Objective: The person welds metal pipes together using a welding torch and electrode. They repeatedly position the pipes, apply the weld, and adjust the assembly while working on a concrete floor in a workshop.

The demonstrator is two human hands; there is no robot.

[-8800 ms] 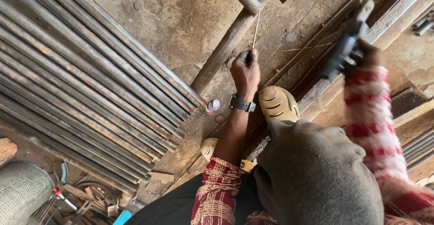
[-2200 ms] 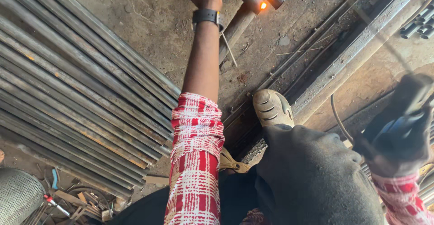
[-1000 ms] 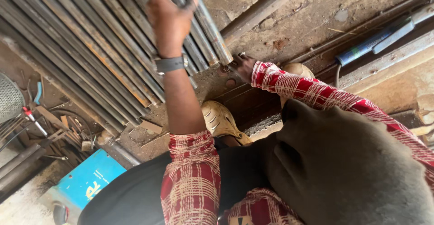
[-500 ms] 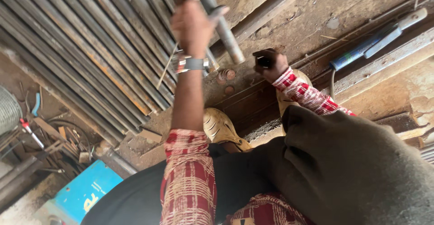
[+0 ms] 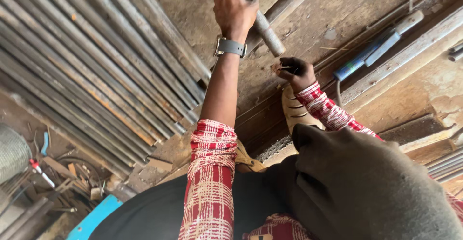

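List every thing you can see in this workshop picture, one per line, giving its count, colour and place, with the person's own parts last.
Pipe: one, grey, top centre, in left hand.
Rods: many, grey and rusty, stacked left.
Blue tool: one, blue and grey, upper right floor.
Mesh: one, grey, left edge.
Blue board: one, bottom left.
Watch: one, grey, left wrist.
Shoe: one, tan, centre.
Left hand: grips pipe.
Right hand: pinches a thin piece, unclear.
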